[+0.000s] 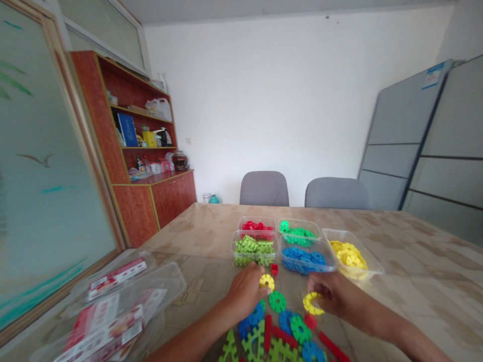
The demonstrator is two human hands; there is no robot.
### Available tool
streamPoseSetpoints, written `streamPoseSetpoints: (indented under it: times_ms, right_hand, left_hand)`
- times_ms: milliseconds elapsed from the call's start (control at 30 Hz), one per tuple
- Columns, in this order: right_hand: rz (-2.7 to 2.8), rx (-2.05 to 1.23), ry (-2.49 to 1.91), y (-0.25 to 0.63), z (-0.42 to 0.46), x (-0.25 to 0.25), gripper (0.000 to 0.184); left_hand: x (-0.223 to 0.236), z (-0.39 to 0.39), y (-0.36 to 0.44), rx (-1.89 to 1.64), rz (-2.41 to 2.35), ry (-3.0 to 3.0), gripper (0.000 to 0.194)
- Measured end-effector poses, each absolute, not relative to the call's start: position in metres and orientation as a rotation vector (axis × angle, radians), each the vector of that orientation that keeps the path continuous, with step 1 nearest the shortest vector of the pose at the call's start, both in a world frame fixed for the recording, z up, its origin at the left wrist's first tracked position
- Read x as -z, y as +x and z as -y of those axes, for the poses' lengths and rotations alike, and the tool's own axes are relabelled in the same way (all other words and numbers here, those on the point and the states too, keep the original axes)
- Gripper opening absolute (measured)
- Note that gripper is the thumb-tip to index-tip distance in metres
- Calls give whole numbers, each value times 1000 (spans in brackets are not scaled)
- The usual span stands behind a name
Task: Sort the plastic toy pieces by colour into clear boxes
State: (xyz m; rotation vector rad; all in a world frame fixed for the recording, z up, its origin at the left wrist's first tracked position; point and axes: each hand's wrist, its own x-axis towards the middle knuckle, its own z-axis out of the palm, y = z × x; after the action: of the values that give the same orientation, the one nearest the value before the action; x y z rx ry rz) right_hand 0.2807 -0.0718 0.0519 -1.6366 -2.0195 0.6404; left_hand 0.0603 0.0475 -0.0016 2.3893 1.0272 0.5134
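Nearest, lime-green lattice pieces (254,344), red bars (284,336) and blue notched discs (313,351) lie loosely piled on the table (199,281), with green notched discs (277,301) among and just beyond them. At near left, clear plastic lids (171,286) with red-and-white labels overlap, well apart from the pile; patterned tabletop runs between. The left hand (247,287) pinches a small yellow disc (267,282) at its fingertips, left of and slightly beyond the pile; the right hand (328,292) grasps a yellow scalloped disc (313,303), partly covered by its fingers, at the pile's right. A small red block (274,270) sits between the hands and the tubs. Just beyond stand clear, thin-walled tubs: lime pieces (253,250) and blue discs (304,259) nearer, yellow discs (347,254) at right, red pieces (257,226) and green discs (299,236) farther. The tabletop continues past them to its straight far edge, where two grey chairs (264,188) stand.
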Motion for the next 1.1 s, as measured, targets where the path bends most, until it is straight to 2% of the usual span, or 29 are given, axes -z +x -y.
streamPoseSetpoints:
  times_ms: [200,467,567,700,800,967,1100]
  right_hand:
    - [1934,-621,-1525,264,70,-49,8]
    - [1805,-609,-1412,247,70,-43,19]
    - [1770,-665,-1377,240,71,-42,22]
    - [1739,-681,-1383,239,69,-43,20]
    - [1683,-552,-1453,262,62,-46,17]
    - [1381,-191,-1694,342,57,-54,25]
    - [1280,-89,-1838,398,62,-50,19]
  left_hand:
    - [12,-49,64,-648,-925,2234,21]
    - [0,-24,70,-677,-696,1988,17]
    - [0,-14,72,-686,-600,1819,28]
    - [4,-12,71,-688,-539,1714,52]
    - [4,-17,66,-698,-578,1815,63]
    - [2,-22,61,-683,-582,1860,59]
    - [5,-26,59,-676,-555,1861,60]
